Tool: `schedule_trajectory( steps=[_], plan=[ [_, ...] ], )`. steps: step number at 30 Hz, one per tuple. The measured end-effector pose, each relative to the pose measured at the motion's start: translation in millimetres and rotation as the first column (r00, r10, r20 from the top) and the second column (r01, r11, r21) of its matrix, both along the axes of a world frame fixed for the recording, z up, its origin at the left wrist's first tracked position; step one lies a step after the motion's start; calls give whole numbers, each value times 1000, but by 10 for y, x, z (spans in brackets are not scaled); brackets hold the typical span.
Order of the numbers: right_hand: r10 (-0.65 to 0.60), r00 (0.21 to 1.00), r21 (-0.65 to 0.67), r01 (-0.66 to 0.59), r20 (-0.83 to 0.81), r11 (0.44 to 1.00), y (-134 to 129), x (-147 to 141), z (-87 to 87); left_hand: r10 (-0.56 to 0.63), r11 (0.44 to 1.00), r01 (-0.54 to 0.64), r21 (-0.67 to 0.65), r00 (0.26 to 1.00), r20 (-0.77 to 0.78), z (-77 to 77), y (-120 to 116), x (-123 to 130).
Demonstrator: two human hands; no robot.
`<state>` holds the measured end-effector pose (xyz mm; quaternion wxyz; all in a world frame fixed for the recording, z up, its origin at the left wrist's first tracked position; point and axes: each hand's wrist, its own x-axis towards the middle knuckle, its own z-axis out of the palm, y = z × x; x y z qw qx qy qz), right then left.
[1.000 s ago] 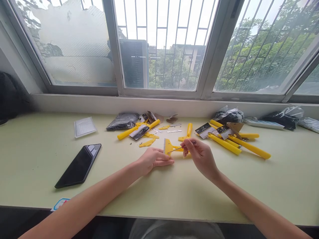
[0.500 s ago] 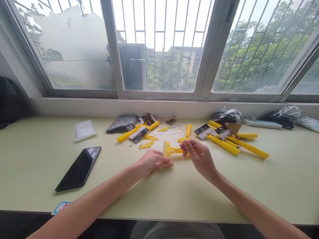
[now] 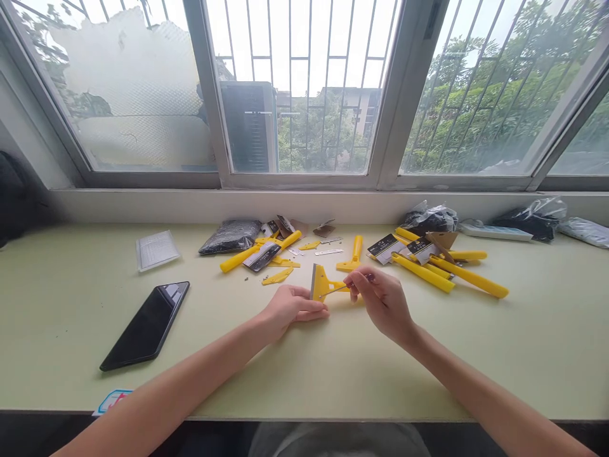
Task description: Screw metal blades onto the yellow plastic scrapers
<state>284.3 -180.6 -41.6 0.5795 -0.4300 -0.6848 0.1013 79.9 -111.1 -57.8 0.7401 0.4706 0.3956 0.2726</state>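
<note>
Clamping a yellow scraper (image 3: 320,284) in the left fingers (image 3: 311,306), pinching a thin-shafted tool (image 3: 335,290) in the right fingers (image 3: 356,279).
Angling the tool down to the scraper's head above the desk (image 3: 380,374); facing, beyond the scraper, an upright-handled second scraper (image 3: 355,252), leftward a black phone (image 3: 146,325), rightward piled yellow handles (image 3: 469,276).

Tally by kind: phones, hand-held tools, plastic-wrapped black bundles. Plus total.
Smartphone: 1
Yellow scraper in left hand: 1
Screwdriver in right hand: 1
Black bundles: 3
Total: 6
</note>
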Motion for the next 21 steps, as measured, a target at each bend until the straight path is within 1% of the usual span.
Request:
schedule_trajectory(
  steps=[4,8,17,21],
  plan=[
    [-14,998,59,11,57,998,-11,7,-11,-1,1000,1,6,1000,-4,-14,3,3],
    [16,997,108,-24,74,994,-2,15,-18,-4,1000,4,6,1000,-2,-8,3,3],
    [22,987,150,-46,161,988,12,-15,-11,0,999,0,37,1000,-6,-9,-7,-2],
    [-4,986,169,-24,166,985,1,-39,19,4,998,-4,57,1000,-6,-18,-10,1]
  ],
)
